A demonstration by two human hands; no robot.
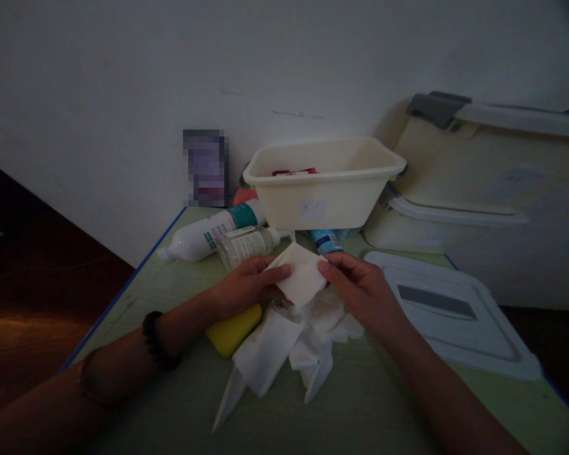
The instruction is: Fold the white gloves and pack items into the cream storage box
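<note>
Between my two hands is a folded white tissue [299, 278], its corners pointing up and down. My left hand [253, 284] pinches its left side, thumb on top. On the right side my right hand [355, 284] grips it the same way, thumb over the edge. Just below lie crumpled white tissues [275, 347] on the green table [171, 404]. A yellow object [234, 330] with rounded corners sits under my left wrist, partly hidden. Close behind my left hand a clear pump bottle [246, 246] lies on its side.
Behind stands a cream bin [313, 196] with red items inside. A white bottle [199, 235] lies at left, and a blue tube [326, 241] pokes out before the bin. At right are a grey-white lid [455, 316] and stacked storage boxes [483, 164]. A pixelated upright object [206, 167] stands by the wall.
</note>
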